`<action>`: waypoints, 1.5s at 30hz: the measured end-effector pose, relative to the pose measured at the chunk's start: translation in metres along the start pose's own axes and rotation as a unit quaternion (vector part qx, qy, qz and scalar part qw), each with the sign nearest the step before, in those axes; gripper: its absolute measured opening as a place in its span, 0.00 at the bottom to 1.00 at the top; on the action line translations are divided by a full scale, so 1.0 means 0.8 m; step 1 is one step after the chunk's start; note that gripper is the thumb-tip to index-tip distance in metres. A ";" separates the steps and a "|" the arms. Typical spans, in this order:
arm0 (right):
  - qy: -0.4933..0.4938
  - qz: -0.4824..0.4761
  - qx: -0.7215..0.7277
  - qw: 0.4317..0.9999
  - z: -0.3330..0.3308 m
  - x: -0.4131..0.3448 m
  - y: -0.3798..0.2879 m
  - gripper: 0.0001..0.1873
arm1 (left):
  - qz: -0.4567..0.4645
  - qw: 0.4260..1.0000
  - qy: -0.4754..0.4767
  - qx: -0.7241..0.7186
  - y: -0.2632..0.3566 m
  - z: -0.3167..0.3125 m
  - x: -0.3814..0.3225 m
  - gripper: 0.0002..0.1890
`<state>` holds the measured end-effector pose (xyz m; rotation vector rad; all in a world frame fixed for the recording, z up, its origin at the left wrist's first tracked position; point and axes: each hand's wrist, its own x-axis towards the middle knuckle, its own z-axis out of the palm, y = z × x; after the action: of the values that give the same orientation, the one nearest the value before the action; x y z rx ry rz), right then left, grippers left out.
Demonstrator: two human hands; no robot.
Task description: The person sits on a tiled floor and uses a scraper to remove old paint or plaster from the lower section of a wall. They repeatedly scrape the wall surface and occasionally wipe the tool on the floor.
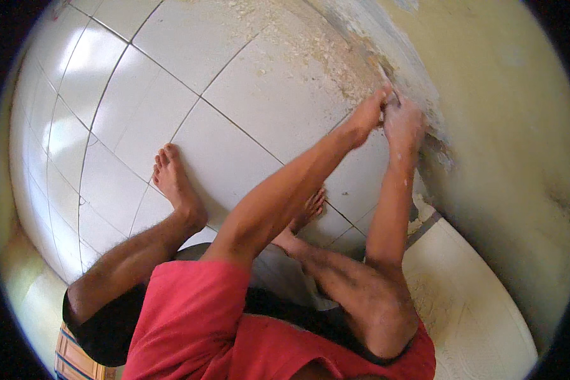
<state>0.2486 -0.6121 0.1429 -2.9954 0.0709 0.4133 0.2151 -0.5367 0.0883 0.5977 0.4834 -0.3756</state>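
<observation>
At the foot of the wall [494, 109], upper right of the view, both of my hands are close together around a thin tool [395, 95], mostly hidden by the fingers; its kind cannot be told. My right hand [403, 121], whitened with dust, is closed on it against the wall's base. My left hand [373, 111] is beside it on the left, its fingers by the tool's upper part. Where the tool points, the wall's plaster [382, 61] is broken and scraped. Pale flaky debris [313, 57] lies along the wall on the white floor tiles [247, 128].
My bare feet [171, 178] rest on the tiles below my arms. At the lower right, a cream-coloured sheet or mat [465, 294] with dust on it lies along the wall. A wooden piece of furniture [78, 354] shows at the lower left edge.
</observation>
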 end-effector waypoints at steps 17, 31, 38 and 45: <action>0.040 0.023 -0.068 0.997 -0.002 -0.015 0.016 0.17 | -0.003 0.998 -0.069 -0.012 -0.024 0.004 0.000 0.32; 0.057 0.028 -0.009 0.998 -0.019 -0.045 0.002 0.20 | -0.005 0.997 -0.075 -0.001 -0.008 0.003 -0.021 0.31; 0.080 0.004 0.012 0.997 -0.023 -0.040 0.029 0.20 | 0.029 0.993 -0.107 0.039 -0.009 0.016 -0.027 0.41; 0.058 -0.018 -0.021 0.998 -0.020 -0.014 -0.009 0.21 | 0.074 0.995 -0.067 0.013 0.000 0.000 -0.002 0.34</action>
<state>0.2425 -0.6067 0.1624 -3.0558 0.0197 0.2392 0.2136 -0.5367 0.0894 0.6252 0.3032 -0.2790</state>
